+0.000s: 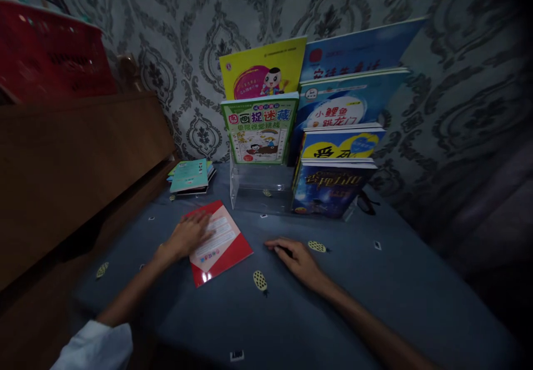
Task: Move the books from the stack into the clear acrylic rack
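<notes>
A red and white booklet (pixel 227 242) lies on the table left of the middle, its printed face up. My left hand (pixel 189 237) rests over its left part with fingers stretched out, slightly smeared by motion. To the right of the booklet, my right hand (pixel 297 262) lies on the tablecloth, holding nothing, its thumb apart from the loosely bent fingers. Behind the hands stands a clear acrylic rack (pixel 260 184). On its upper left tiers are a green-framed picture book (pixel 260 131) and a yellow book (pixel 266 54). A dark blue book (pixel 331 189) stands at the right front.
More books rise behind it, among them a light blue book (pixel 341 101). A small pile of booklets (pixel 190 176) lies at the back left. Dark glasses (pixel 367 202) are beside the rack. A wooden cabinet (pixel 79 165) with a red bag (pixel 54 54) borders the left.
</notes>
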The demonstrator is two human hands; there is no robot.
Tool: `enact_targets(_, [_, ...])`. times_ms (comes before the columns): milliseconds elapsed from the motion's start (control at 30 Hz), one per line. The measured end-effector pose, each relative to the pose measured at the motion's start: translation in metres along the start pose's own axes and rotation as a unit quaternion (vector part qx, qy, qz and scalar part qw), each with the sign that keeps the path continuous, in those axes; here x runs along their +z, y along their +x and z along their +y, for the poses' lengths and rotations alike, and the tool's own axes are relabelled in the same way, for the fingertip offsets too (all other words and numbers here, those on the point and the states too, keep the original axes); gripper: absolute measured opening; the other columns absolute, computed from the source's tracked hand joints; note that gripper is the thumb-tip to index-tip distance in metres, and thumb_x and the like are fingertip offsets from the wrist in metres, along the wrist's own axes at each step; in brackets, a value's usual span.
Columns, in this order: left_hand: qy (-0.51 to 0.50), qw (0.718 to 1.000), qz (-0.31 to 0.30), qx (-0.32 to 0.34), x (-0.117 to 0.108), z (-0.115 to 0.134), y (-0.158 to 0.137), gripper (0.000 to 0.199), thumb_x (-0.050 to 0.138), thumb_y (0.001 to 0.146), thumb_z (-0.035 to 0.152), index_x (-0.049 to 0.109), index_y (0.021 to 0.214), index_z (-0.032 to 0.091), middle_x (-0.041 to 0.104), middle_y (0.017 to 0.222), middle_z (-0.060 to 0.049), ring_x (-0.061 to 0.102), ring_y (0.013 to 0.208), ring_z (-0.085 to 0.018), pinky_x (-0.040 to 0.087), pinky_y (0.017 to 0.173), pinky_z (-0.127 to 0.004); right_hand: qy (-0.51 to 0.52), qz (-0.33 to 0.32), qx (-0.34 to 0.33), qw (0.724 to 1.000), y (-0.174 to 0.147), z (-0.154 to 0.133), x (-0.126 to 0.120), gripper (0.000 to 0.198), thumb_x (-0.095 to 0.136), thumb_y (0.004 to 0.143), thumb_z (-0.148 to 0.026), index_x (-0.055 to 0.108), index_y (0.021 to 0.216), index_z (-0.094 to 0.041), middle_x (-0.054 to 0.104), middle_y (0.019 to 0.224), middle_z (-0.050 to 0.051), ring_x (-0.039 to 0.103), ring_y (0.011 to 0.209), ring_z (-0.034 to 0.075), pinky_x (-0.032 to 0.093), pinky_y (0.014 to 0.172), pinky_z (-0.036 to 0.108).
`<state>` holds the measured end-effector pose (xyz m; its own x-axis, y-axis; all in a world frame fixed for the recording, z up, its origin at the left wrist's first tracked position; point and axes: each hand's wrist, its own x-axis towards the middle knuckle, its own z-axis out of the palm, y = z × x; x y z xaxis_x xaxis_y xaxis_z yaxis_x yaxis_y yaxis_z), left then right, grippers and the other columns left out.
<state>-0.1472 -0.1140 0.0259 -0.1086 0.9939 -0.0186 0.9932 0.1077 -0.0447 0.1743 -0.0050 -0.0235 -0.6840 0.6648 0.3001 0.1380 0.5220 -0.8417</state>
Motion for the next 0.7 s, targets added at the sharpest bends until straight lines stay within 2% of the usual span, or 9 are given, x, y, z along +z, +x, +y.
enact_targets(67, [-0.005, 0.997, 0.024, -0.079, 0.010, -0.019, 0.018, 0.053, 0.045, 0.101, 0.049, 0.046, 0.148, 0.024, 0.045, 0.157, -0.015, 0.047, 0.141, -0.033, 0.041, 0.110, -0.050, -0.003, 0.003, -0.001, 1.000, -0.001, 0.001, 0.000, 0.031, 0.050, 0.092, -0.035, 0.077, 0.099, -0.022, 0.077, 0.096, 0.009, 0.071, 0.087, 0.025, 0.057, 0.083, 0.040])
enact_targets(167, [-0.007, 0.994, 0.036, -0.099, 0.018, -0.046, 0.042, 0.046, 0.038, 0.103, 0.043, 0.054, 0.139, 0.020, 0.058, 0.143, -0.015, 0.059, 0.128, -0.029, 0.048, 0.103, -0.043, -0.004, -0.001, -0.001, 1.000, -0.002, 0.001, -0.001, 0.031, 0.049, 0.092, -0.033, 0.077, 0.102, -0.023, 0.077, 0.099, 0.008, 0.071, 0.091, 0.025, 0.056, 0.086, 0.041])
enact_targets(300, [-0.002, 0.991, 0.063, -0.120, 0.004, -0.076, 0.075, 0.040, 0.033, 0.104, 0.036, 0.065, 0.121, 0.018, 0.067, 0.127, -0.013, 0.063, 0.120, -0.025, 0.048, 0.101, -0.035, -0.005, -0.007, 0.004, 1.000, -0.002, 0.000, -0.002, 0.031, 0.049, 0.093, -0.034, 0.077, 0.102, -0.023, 0.077, 0.101, 0.009, 0.071, 0.092, 0.025, 0.056, 0.086, 0.040])
enact_targets(400, [-0.002, 0.986, 0.079, -0.143, -0.011, -0.093, 0.100, 0.038, 0.032, 0.103, 0.030, 0.066, 0.116, 0.017, 0.069, 0.122, -0.013, 0.063, 0.118, -0.024, 0.048, 0.100, -0.033, -0.009, -0.009, -0.002, 1.000, -0.002, 0.001, -0.002, 0.031, 0.049, 0.094, -0.034, 0.077, 0.102, -0.022, 0.076, 0.099, 0.009, 0.070, 0.090, 0.024, 0.056, 0.084, 0.040])
enact_targets(567, [-0.009, 0.979, 0.099, -0.176, -0.018, -0.107, 0.119, 0.037, 0.037, 0.099, 0.026, 0.063, 0.123, 0.011, 0.064, 0.129, -0.021, 0.063, 0.120, -0.031, 0.051, 0.097, -0.039, -0.016, -0.011, 0.000, 1.000, -0.002, 0.001, -0.003, 0.033, 0.048, 0.096, -0.037, 0.077, 0.103, -0.022, 0.076, 0.097, 0.009, 0.070, 0.090, 0.024, 0.055, 0.085, 0.039])
enact_targets(700, [-0.029, 0.985, 0.092, -0.145, -0.003, -0.098, 0.114, 0.034, 0.038, 0.100, 0.027, 0.065, 0.119, 0.016, 0.068, 0.125, -0.016, 0.064, 0.119, -0.028, 0.050, 0.100, -0.039, -0.011, -0.015, 0.010, 1.000, -0.002, -0.001, -0.003, 0.033, 0.049, 0.095, -0.039, 0.077, 0.103, -0.022, 0.076, 0.098, 0.009, 0.070, 0.091, 0.024, 0.055, 0.086, 0.039])
